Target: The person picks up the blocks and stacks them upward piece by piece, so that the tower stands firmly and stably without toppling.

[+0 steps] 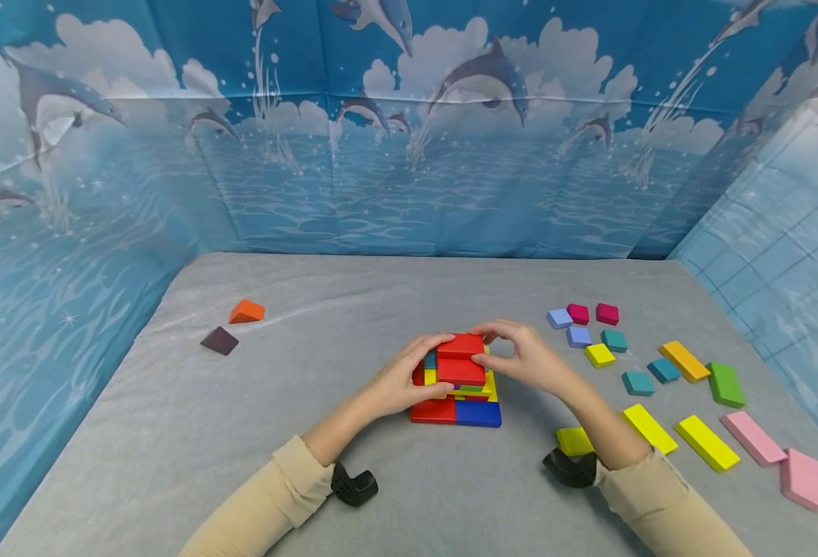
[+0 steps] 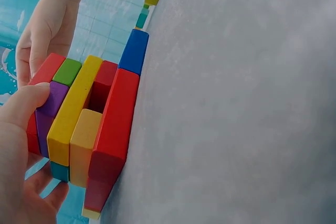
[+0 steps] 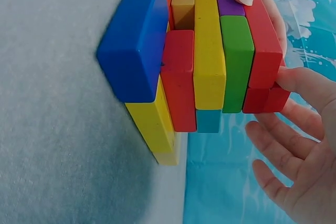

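A layered stack of colored wooden blocks stands on the grey cloth, with a blue block and a red block at its near base. Yellow, green and purple pieces show in the middle layers; red blocks lie on top. From the left side my left hand holds the upper part, its thumb at the purple block and the red edge. My right hand grips the top red blocks from the right, thumb on a near corner and index finger at the back. Its other fingers are spread in the right wrist view.
On the right lie loose yellow, pink, green, orange, teal, light blue and magenta blocks. An orange block and a dark block lie far left. A dolphin-print curtain surrounds the table.
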A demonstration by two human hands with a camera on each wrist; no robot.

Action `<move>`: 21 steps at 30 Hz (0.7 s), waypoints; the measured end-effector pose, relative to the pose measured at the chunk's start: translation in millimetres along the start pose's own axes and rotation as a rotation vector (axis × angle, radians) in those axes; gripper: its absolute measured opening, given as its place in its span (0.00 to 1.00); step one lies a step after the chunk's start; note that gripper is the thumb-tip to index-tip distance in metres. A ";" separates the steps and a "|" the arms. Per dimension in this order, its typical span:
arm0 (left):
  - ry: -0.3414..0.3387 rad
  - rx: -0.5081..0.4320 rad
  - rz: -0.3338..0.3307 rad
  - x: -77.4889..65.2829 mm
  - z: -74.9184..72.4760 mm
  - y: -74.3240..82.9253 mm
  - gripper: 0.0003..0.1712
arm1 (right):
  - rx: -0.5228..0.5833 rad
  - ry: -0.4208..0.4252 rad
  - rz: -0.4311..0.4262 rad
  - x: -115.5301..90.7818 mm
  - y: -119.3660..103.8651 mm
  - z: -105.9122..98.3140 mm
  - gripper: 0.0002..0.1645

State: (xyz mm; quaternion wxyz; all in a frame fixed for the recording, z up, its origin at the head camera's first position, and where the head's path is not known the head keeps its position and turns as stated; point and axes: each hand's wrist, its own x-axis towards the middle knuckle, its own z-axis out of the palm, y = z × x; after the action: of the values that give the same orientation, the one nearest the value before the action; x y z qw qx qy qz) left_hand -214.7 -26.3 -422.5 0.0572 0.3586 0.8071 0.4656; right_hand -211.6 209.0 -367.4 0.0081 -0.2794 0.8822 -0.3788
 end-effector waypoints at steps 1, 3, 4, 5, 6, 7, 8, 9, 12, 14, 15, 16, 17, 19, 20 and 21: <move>0.001 0.000 0.004 0.0 0.2 0.0 0.39 | 0.003 -0.001 0.001 -0.2 0.4 0.0 0.21; 0.003 0.000 0.007 -0.1 0.6 -0.3 0.38 | 0.010 -0.002 0.001 -0.7 1.1 -0.4 0.21; 0.005 0.001 0.009 0.0 0.8 -0.5 0.38 | 0.009 -0.003 -0.001 -1.1 1.5 -0.5 0.21; 0.004 0.000 0.008 0.1 1.0 -0.7 0.38 | 0.012 -0.004 0.001 -1.8 1.8 -1.0 0.22; 0.004 0.003 0.007 0.3 1.1 -0.6 0.38 | 0.011 0.002 0.001 -3.0 2.1 -1.9 0.23; 0.004 0.003 0.004 0.4 1.1 -0.7 0.39 | 0.009 0.011 0.002 -4.6 2.7 -3.2 0.24; 0.004 0.006 0.001 0.5 1.2 -0.6 0.39 | 0.004 0.026 0.002 -6.9 3.2 -5.1 0.24; 0.003 0.005 -0.003 0.5 1.1 -0.2 0.39 | -0.004 0.042 0.006 -10.3 3.4 -7.8 0.25; 0.002 0.008 -0.007 0.6 1.0 0.4 0.39 | -0.045 0.098 0.021 -26.8 7.0 -19.1 0.26; 0.003 0.008 -0.007 0.5 1.1 0.5 0.39 | -0.073 0.121 0.038 -42.7 12.1 -27.1 0.25; 0.004 0.008 -0.005 0.5 1.2 0.2 0.39 | -0.089 0.124 0.047 -51.7 15.5 -30.8 0.24; 0.004 0.008 -0.004 0.6 1.4 -0.2 0.39 | -0.108 0.121 0.060 -61.2 19.2 -34.2 0.23; 0.004 0.008 -0.004 0.6 1.5 -0.4 0.39 | -0.117 0.114 0.072 -71.0 22.9 -37.1 0.23; 0.005 0.007 -0.007 0.5 1.7 -0.6 0.39 | -0.136 0.089 0.105 -91.4 30.6 -41.7 0.22; 0.004 0.007 -0.008 0.5 1.8 -0.8 0.39 | -0.146 0.073 0.117 -101.3 34.0 -43.9 0.22; 0.004 0.006 -0.009 0.4 1.7 -0.5 0.39 | -0.150 0.056 0.134 -110.9 37.2 -45.4 0.22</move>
State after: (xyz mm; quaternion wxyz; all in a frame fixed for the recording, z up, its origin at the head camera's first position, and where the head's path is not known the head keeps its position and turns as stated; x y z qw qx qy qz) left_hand -214.6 -24.9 -423.8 0.0565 0.3544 0.8102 0.4636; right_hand -146.5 315.2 -381.9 -0.0122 -0.2091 0.9247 -0.3178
